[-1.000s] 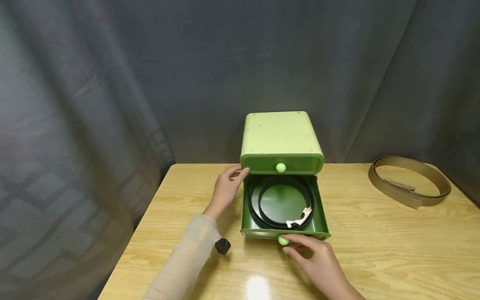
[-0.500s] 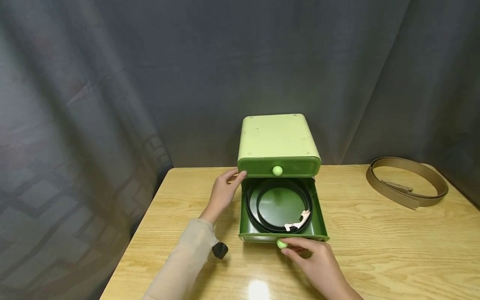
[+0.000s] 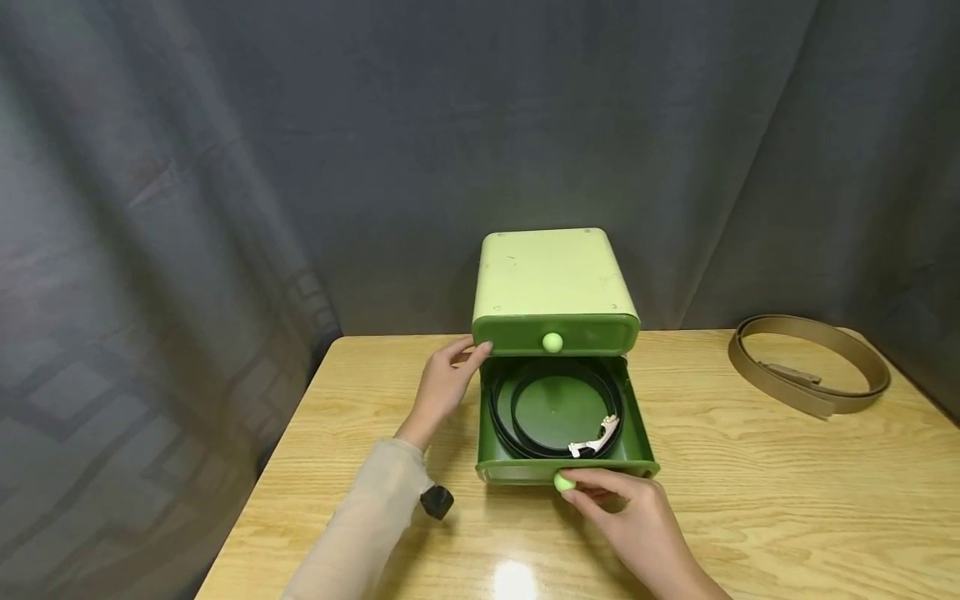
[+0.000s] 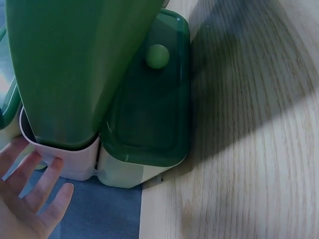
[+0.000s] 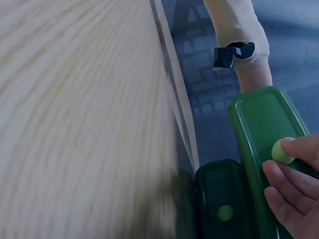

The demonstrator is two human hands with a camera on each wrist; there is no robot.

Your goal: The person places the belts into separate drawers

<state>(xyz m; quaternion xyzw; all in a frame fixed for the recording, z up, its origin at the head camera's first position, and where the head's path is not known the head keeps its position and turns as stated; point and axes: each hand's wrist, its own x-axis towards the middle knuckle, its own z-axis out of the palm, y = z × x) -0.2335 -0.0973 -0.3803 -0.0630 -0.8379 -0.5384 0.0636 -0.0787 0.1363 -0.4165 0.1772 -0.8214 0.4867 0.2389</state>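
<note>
A small drawer cabinet (image 3: pixel 553 271) with a pale green top stands on the table, its tiers stacked. The middle drawer (image 3: pixel 525 475) is pulled out. Inside it lies a coiled black belt (image 3: pixel 498 417) with a pale buckle (image 3: pixel 598 439). My right hand (image 3: pixel 637 521) pinches the drawer's light green knob (image 3: pixel 564 482) between thumb and fingers. My left hand (image 3: pixel 442 383) rests on the cabinet's left side, thumb at the front corner. In the left wrist view its extended fingers (image 4: pixel 47 184) touch the side of the pale middle tier (image 4: pixel 79 164).
The upper drawer (image 3: pixel 517 335) is closed; so is the bottom drawer (image 4: pixel 149 109). A coiled brown belt (image 3: pixel 810 392) lies at the table's right. Behind the wooden table (image 3: pixel 765 500) hangs a dark grey curtain (image 3: pixel 465 150). A black block (image 3: pixel 437 502) sits at my left wrist.
The pulled-out drawer stands very slightly closer to the cabinet, or a bit raised; I cannot tell which. Both hands keep their holds. The head view has shifted a little.
</note>
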